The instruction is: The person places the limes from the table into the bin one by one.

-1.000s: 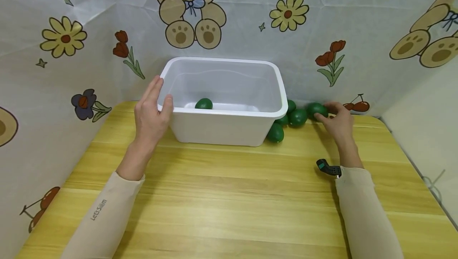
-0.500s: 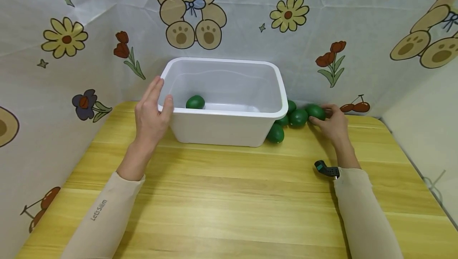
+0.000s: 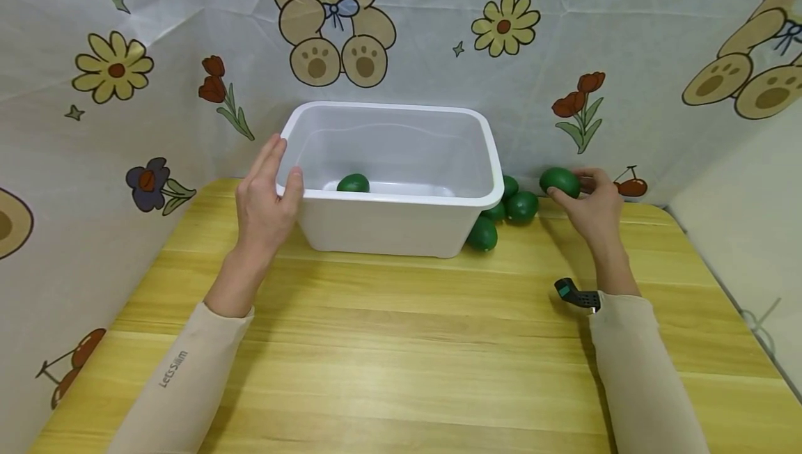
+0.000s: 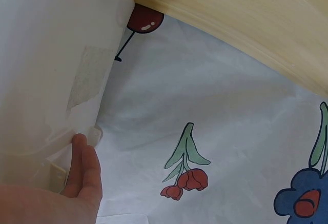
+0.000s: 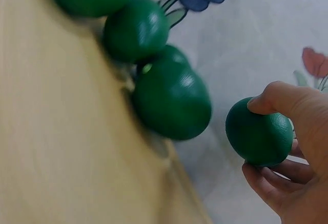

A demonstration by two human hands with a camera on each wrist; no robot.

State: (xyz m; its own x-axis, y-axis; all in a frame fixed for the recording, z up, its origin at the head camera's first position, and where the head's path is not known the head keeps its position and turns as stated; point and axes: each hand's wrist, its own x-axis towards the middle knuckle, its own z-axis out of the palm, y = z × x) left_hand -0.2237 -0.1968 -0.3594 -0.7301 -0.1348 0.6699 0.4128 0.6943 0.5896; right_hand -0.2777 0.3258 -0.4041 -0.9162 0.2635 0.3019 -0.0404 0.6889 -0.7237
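A white plastic bin (image 3: 388, 228) stands against the back cloth, with one green egg-shaped fruit (image 3: 354, 183) lying on its floor. My left hand (image 3: 266, 196) rests at the bin's left rim. Its fingers (image 4: 91, 172) look straight against the outer wall in the left wrist view, where the thumb is out of sight. Past the bin's right side, my right hand (image 3: 595, 210) pinches another green egg-shaped fruit (image 5: 260, 131) between thumb and fingers. This fruit is apart from the cluster of several like it (image 3: 522, 207), which lies on the table beside the bin, partly hidden by it.
The wooden table (image 3: 401, 356) ends at the back and sides along a printed cloth (image 3: 426, 57). A plain pale wall (image 3: 745, 231) rises at the right. A black device (image 3: 576, 295) sits at the right wrist.
My right hand has gripped the rightmost green fruit and raised it slightly off the table. The fruit in the bin rolled left, then back right. My left hand stayed in place.
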